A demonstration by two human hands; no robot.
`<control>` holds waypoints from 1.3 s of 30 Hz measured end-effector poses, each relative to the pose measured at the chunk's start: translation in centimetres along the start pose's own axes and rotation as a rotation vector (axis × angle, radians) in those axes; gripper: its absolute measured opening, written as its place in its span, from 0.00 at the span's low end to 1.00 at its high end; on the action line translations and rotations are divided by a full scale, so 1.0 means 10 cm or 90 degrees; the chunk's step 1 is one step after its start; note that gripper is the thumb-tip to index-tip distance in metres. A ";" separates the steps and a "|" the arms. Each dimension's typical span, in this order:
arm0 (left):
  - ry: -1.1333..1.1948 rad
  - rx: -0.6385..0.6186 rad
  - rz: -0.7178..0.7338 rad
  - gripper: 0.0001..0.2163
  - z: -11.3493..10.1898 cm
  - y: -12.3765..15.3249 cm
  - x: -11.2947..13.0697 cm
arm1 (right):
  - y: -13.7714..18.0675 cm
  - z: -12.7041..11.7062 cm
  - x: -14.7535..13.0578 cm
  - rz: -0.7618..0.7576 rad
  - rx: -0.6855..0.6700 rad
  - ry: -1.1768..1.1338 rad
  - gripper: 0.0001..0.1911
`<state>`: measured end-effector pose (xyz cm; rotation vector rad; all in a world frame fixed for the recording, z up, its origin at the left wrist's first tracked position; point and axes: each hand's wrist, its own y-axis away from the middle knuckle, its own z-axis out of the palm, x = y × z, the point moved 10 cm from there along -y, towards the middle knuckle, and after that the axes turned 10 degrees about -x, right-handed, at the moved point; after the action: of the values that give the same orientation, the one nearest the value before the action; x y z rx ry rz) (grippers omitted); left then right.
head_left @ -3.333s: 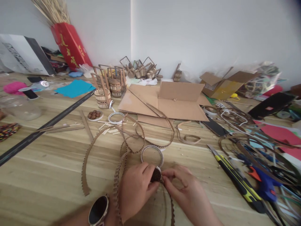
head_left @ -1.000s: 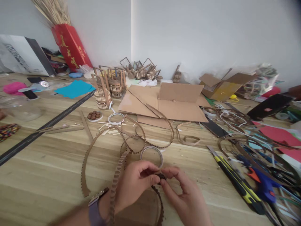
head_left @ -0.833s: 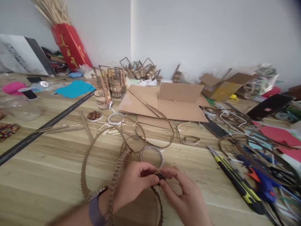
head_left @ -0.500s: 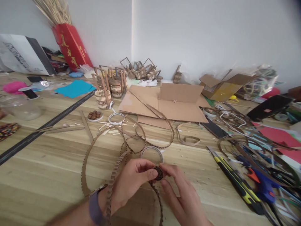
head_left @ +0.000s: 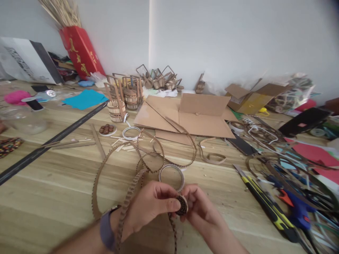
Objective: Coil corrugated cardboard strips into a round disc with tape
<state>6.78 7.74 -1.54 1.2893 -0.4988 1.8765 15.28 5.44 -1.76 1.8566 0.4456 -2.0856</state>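
Between my two hands is a small coiled disc of corrugated cardboard (head_left: 182, 205), its fluted end turned toward me. My left hand (head_left: 152, 206) pinches it between thumb and fingers from the left. Fingers of my right hand (head_left: 197, 208) close on its right edge. A long corrugated cardboard strip (head_left: 129, 194) loops over my left wrist, and part of it hangs below the disc. Just beyond my hands lies a roll of tape (head_left: 171, 176). More curled strips (head_left: 96, 176) spread over the wooden table.
A yellow-black utility knife (head_left: 265, 197) and a blue glue gun (head_left: 299, 211) lie at right among tangled strips. Flattened cardboard (head_left: 164, 114) lies at the back, beside small handled baskets (head_left: 116, 111). A dish of brown balls (head_left: 107, 129) stands left of another tape ring (head_left: 131, 133).
My right fingers have closed in on the disc, where they were more stretched out before. The disc has shifted slightly right and down, and its face has turned.
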 end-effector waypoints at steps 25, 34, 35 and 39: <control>0.157 0.128 0.027 0.17 -0.21 -0.03 -0.04 | 0.22 0.39 -0.70 -0.359 0.096 0.705 0.11; 0.189 0.116 0.030 0.19 -0.15 -0.07 -0.08 | 0.13 0.40 -0.50 -0.284 0.103 0.805 0.10; 0.189 0.115 0.031 0.19 -0.14 -0.07 -0.08 | 0.13 0.41 -0.49 -0.280 0.113 0.830 0.09; 0.183 0.119 0.025 0.19 -0.13 -0.07 -0.09 | 0.14 0.50 -0.41 -0.303 0.117 0.904 0.10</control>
<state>6.66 8.71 -2.99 1.1064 -0.2029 2.1382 11.83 2.15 2.78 3.3273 1.0612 -0.5775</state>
